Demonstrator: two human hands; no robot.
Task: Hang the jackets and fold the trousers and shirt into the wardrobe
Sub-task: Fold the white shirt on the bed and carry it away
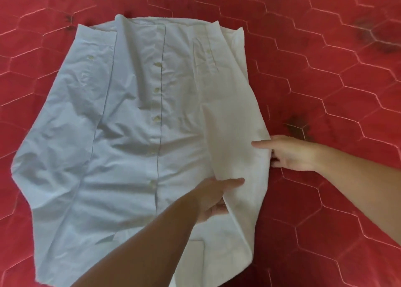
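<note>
You get bright, soft daylight from the right: the white button-front cotton shirt [134, 135] glows warm there, bluish and shaded on its left. Slightly soft focus; the red quilted bedcover [325, 48] bows at frame edges.

Under both hands, the shirt [130, 135] is thin, matt, creased white cloth; around them, the bedspread [325, 80] is quilted, slightly shiny red fabric.

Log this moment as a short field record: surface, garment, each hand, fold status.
surface: red quilted bedspread
garment: white shirt, buttoned front up, spread flat
left hand: pinching the folded-in right side panel
right hand: gripping the shirt's right edge, thumb on top
fold status: one side turned inward, left side still unfolded
</note>
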